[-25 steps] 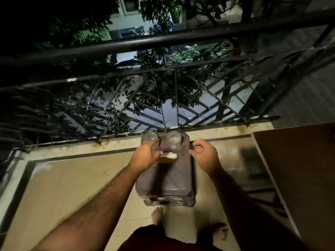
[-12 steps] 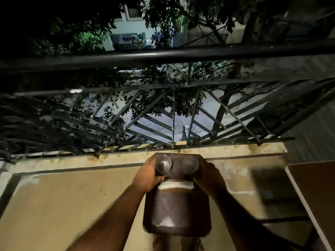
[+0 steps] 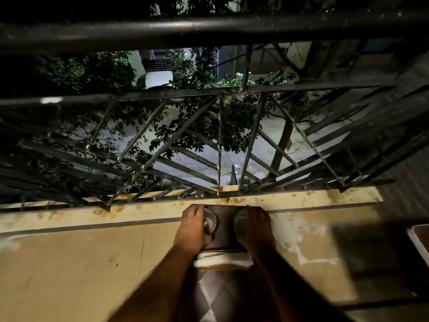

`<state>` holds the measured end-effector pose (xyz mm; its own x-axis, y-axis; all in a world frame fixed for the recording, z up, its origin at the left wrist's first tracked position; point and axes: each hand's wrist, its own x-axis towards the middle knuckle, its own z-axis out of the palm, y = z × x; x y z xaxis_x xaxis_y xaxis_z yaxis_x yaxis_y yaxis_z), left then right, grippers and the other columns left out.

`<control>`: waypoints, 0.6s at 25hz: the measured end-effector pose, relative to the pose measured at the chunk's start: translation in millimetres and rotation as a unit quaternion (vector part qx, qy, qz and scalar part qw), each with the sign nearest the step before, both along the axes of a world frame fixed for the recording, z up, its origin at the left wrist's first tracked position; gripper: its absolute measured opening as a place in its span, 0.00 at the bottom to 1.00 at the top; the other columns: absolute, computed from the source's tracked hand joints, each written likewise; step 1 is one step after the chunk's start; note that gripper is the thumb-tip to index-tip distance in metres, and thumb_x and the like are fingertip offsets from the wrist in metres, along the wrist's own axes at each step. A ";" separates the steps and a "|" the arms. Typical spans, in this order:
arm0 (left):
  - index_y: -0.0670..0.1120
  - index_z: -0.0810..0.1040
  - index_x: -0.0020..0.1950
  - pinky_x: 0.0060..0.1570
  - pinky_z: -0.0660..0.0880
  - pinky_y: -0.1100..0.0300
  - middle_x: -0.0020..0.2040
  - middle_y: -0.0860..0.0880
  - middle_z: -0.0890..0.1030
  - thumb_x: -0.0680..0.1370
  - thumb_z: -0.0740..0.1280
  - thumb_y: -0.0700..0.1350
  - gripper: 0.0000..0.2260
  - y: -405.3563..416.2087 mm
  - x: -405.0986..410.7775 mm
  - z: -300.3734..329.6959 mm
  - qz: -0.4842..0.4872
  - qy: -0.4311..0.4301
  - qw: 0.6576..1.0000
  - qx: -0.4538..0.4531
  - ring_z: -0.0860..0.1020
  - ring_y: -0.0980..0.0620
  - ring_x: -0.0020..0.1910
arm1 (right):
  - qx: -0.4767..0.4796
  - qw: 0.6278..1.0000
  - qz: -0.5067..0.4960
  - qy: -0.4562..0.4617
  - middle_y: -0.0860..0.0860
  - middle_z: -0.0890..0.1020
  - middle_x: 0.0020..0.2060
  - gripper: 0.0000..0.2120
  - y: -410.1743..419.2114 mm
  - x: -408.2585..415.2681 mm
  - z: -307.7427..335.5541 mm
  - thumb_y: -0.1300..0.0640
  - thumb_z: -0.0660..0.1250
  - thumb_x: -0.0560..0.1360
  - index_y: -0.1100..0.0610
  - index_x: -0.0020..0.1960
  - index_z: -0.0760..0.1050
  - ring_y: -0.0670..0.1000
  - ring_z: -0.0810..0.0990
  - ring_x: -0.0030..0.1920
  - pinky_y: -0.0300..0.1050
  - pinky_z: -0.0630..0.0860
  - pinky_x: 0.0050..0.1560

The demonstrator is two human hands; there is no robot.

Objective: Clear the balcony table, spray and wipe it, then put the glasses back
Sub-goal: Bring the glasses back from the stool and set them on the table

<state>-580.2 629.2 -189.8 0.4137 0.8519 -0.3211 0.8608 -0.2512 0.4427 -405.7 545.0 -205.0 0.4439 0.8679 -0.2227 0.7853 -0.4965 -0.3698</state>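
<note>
We saw two glasses standing upright on the far end of the small dark table (image 3: 226, 231), side by side and a little apart. The left glass (image 3: 209, 223) was clear, and we could look down into its round mouth. The left hand (image 3: 191, 228) was curled around its outer side, so this hand held the glass. The right glass (image 3: 241, 223) was blurred, and the right hand (image 3: 256, 228) was wrapped around it from the right, with the fingers bent over its far side. Both glasses stayed over the table top; we could not tell if they touched it or were lifted a little. Just in front of the glasses, at the near edge of that top, a white folded cloth (image 3: 222, 260) lay across the table. Below it we saw a dark surface with a diamond pattern (image 3: 217, 291). The table stood close against the pale, stained ledge (image 3: 313, 197) at the foot of the black metal railing (image 3: 209, 31). The beige balcony floor (image 3: 81, 263) spread to the left. Behind the railing, green leaves (image 3: 197, 126) and a lit street below were visible.
</note>
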 end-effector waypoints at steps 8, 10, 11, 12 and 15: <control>0.51 0.56 0.76 0.67 0.68 0.55 0.72 0.48 0.64 0.64 0.75 0.54 0.45 -32.3 16.5 121.7 -0.087 0.006 0.996 0.033 0.68 0.46 0.67 | 0.023 0.994 -0.104 0.038 0.58 0.72 0.67 0.45 -78.2 11.6 118.5 0.48 0.76 0.63 0.57 0.75 0.62 0.61 0.75 0.60 0.52 0.74 0.58; 0.49 0.57 0.76 0.66 0.68 0.55 0.73 0.49 0.63 0.66 0.74 0.53 0.43 -49.5 35.7 166.9 -0.131 -0.014 0.990 0.044 0.68 0.46 0.67 | 0.032 0.992 -0.120 0.022 0.58 0.74 0.66 0.45 -109.1 19.8 150.4 0.45 0.76 0.62 0.57 0.74 0.65 0.61 0.77 0.59 0.53 0.75 0.58; 0.49 0.57 0.76 0.65 0.68 0.54 0.72 0.48 0.62 0.67 0.74 0.52 0.42 -60.1 49.5 191.8 -0.162 -0.029 0.985 0.044 0.68 0.46 0.67 | 0.040 0.990 -0.135 0.014 0.57 0.74 0.65 0.43 -126.0 26.9 170.5 0.42 0.74 0.63 0.56 0.73 0.66 0.60 0.78 0.58 0.53 0.76 0.57; 0.48 0.57 0.76 0.65 0.68 0.54 0.72 0.48 0.63 0.67 0.73 0.51 0.42 -73.3 63.7 214.9 -0.195 -0.037 0.979 0.044 0.68 0.45 0.67 | 0.044 0.987 -0.155 0.009 0.56 0.75 0.64 0.41 -145.4 33.0 193.8 0.40 0.71 0.64 0.54 0.73 0.66 0.59 0.78 0.58 0.52 0.77 0.56; 0.48 0.58 0.76 0.64 0.69 0.53 0.71 0.46 0.65 0.67 0.73 0.52 0.42 -119.6 116.4 268.5 -0.282 -0.049 0.956 0.063 0.69 0.44 0.66 | 0.050 0.976 -0.212 0.009 0.55 0.71 0.66 0.42 -203.2 58.0 253.8 0.42 0.72 0.66 0.53 0.75 0.61 0.58 0.73 0.63 0.52 0.73 0.61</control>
